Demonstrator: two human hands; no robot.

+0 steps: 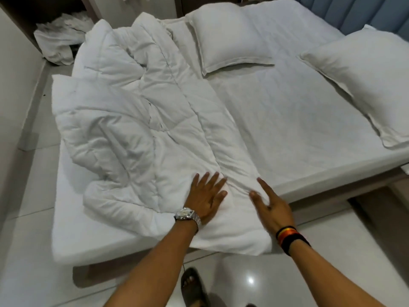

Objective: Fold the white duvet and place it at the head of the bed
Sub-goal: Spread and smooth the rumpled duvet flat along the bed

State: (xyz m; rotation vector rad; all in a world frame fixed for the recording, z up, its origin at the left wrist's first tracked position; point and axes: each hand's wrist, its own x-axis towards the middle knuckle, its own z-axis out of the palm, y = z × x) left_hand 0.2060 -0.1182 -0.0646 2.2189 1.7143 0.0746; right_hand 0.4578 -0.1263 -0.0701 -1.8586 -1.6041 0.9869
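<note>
The white duvet lies in a long rumpled heap along the left side of the bed, running from the near edge, where one end hangs slightly over the mattress, up toward the far corner beside the first pillow. It is bunched and creased, with no clean, squared fold showing anywhere, so the folding looks barely begun. The left hand, with a watch on its wrist, rests palm down on the near end of the duvet with its fingers spread flat, gripping nothing. The right hand, wearing dark and coloured bands on its wrist, is just beside it on the same end, fingers open and splayed against the cloth, also holding nothing; it is somewhat blurred, so how firmly it presses cannot be told. Both hands seem to be smoothing or flattening the near end. The rest of the mattress is bare sheet, and a second pillow lies on the right by the blue headboard. Judging by this, nearly all of the task is left: the duvet must be straightened, folded into a neat stack, then carried to the head of the bed by the pillows. A separate heap of white linen lies on the floor beyond the far left corner.
</note>
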